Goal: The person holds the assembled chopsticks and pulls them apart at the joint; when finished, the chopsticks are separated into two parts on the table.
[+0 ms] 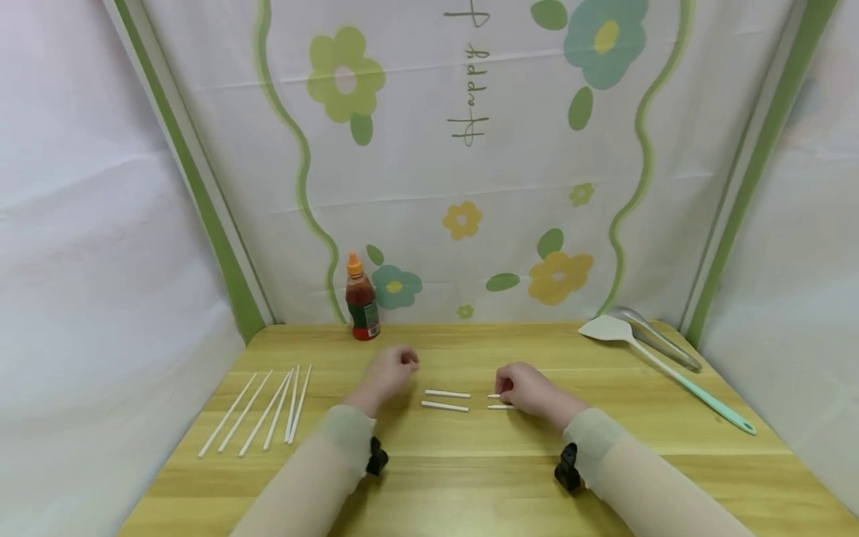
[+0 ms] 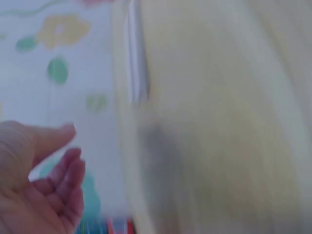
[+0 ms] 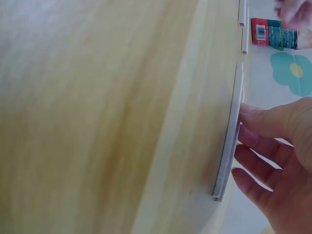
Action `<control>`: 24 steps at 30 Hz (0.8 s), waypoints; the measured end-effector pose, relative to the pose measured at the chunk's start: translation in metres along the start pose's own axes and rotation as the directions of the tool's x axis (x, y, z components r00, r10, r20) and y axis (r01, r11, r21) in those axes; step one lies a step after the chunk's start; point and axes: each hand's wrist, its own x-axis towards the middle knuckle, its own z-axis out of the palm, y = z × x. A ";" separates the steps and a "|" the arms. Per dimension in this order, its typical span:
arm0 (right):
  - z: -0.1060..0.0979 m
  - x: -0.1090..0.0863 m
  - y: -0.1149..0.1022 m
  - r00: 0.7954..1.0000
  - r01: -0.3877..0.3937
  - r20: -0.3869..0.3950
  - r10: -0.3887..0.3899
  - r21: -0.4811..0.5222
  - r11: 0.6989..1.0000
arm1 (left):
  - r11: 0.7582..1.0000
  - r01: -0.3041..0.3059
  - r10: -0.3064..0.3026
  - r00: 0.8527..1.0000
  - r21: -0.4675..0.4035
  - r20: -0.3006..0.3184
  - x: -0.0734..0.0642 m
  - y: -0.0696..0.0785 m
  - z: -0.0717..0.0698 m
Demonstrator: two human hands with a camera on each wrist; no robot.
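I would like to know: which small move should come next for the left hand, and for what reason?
Probably the left hand should reach outward and take one of the thin white sticks spread at the left. It looks empty and hovers near the central pair of sticks, while the right hand is already busy at another pair.

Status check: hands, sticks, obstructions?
Left hand empty; right hand at right pair of short white sticks, grip unclear. Left pair lies between hands. Bottle beyond left hand, not blocking.

Four slim white sticks (image 1: 445, 406) lie in pairs on the table (image 1: 470, 477).
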 end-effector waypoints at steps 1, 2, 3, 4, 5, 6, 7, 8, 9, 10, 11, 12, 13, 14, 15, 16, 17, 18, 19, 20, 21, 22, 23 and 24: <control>0.000 0.000 0.000 1.000 0.004 -0.004 -0.004 -0.002 1.000 | 0.999 0.037 -0.036 0.999 0.026 -0.036 -0.003 -0.010 -0.012; 0.000 0.000 0.000 1.000 0.009 -0.007 -0.009 -0.008 1.000 | 0.994 0.078 -0.073 0.995 0.070 -0.068 -0.006 -0.019 -0.024; 0.000 0.000 0.000 1.000 0.014 -0.007 -0.014 -0.014 1.000 | 0.986 0.128 -0.120 0.989 0.102 -0.089 -0.011 -0.028 -0.036; 0.000 0.000 0.000 1.000 0.019 -0.006 -0.019 -0.016 1.000 | 0.975 0.170 -0.155 0.982 0.146 -0.107 -0.015 -0.037 -0.049; 0.000 0.000 0.000 1.000 0.023 -0.004 -0.023 -0.014 1.000 | 0.957 0.217 -0.196 0.973 0.194 -0.119 -0.021 -0.046 -0.061; 0.000 0.000 0.000 1.000 0.025 -0.003 -0.025 -0.012 1.000 | 0.934 0.264 -0.241 0.963 0.239 -0.124 -0.026 -0.054 -0.071; 0.000 0.000 0.000 1.000 0.026 -0.004 -0.027 -0.010 1.000 | 0.911 0.310 -0.286 0.950 0.273 -0.122 -0.032 -0.061 -0.081; -0.001 0.001 0.001 1.000 0.029 -0.004 -0.029 -0.014 0.999 | 0.887 0.349 -0.328 0.937 0.302 -0.119 -0.038 -0.068 -0.089; -0.001 0.001 0.001 1.000 0.029 -0.005 -0.030 -0.014 0.999 | 0.868 0.380 -0.363 0.925 0.319 -0.114 -0.044 -0.074 -0.096; 0.000 0.001 0.001 1.000 0.029 -0.004 -0.029 -0.015 0.999 | 0.851 0.402 -0.391 0.915 0.338 -0.105 -0.049 -0.079 -0.102; 0.000 0.002 0.002 1.000 0.028 -0.004 -0.028 -0.017 0.999 | 0.839 0.422 -0.416 0.904 0.343 -0.096 -0.054 -0.084 -0.106; 0.000 0.002 0.002 1.000 0.028 -0.004 -0.028 -0.017 0.999 | 0.834 0.433 -0.431 0.898 0.341 -0.086 -0.058 -0.086 -0.109; 0.000 0.002 0.003 1.000 0.027 -0.003 -0.027 -0.018 0.999 | 0.833 0.442 -0.443 0.893 0.333 -0.075 -0.062 -0.088 -0.110; 0.000 0.002 0.004 1.000 0.025 -0.001 -0.025 -0.019 1.000 | 0.831 0.447 -0.452 0.889 0.331 -0.066 -0.064 -0.090 -0.111; 0.000 0.002 0.004 1.000 0.023 0.000 -0.023 -0.014 1.000 | 0.831 0.450 -0.458 0.887 0.326 -0.057 -0.066 -0.091 -0.111; -0.001 0.002 0.004 1.000 0.021 0.002 -0.021 -0.010 1.000 | 0.831 0.452 -0.463 0.885 0.325 -0.046 -0.066 -0.091 -0.111; -0.001 0.002 0.004 1.000 0.020 0.003 -0.020 -0.007 1.000 | 0.829 0.453 -0.466 0.884 0.329 -0.042 -0.067 -0.090 -0.111; -0.002 0.002 0.004 1.000 0.023 0.006 -0.023 -0.006 1.000 | 0.825 0.453 -0.468 0.883 0.338 -0.040 -0.067 -0.089 -0.110; -0.002 0.002 0.003 1.000 0.025 0.011 -0.025 -0.009 1.000 | 0.819 0.453 -0.472 0.881 0.353 -0.038 -0.066 -0.089 -0.109; -0.003 0.001 0.003 0.999 0.034 0.015 -0.033 -0.009 0.999 | 0.815 0.448 -0.469 0.882 0.368 -0.036 -0.065 -0.087 -0.109; -0.004 0.001 0.002 0.999 0.040 0.022 -0.040 -0.013 0.999 | 0.814 0.440 -0.464 0.885 0.379 -0.033 -0.064 -0.085 -0.108; -0.005 0.000 0.001 0.999 0.046 0.029 -0.045 -0.019 0.999 | 0.817 0.429 -0.453 0.891 0.385 -0.030 -0.062 -0.082 -0.107; -0.006 -0.001 0.000 0.998 0.052 0.035 -0.051 -0.026 0.998 | 0.820 0.420 -0.445 0.895 0.388 -0.028 -0.059 -0.079 -0.106; -0.007 -0.001 -0.002 0.998 0.058 0.039 -0.057 -0.034 0.998 | 0.826 0.404 -0.429 0.903 0.394 -0.028 -0.056 -0.074 -0.104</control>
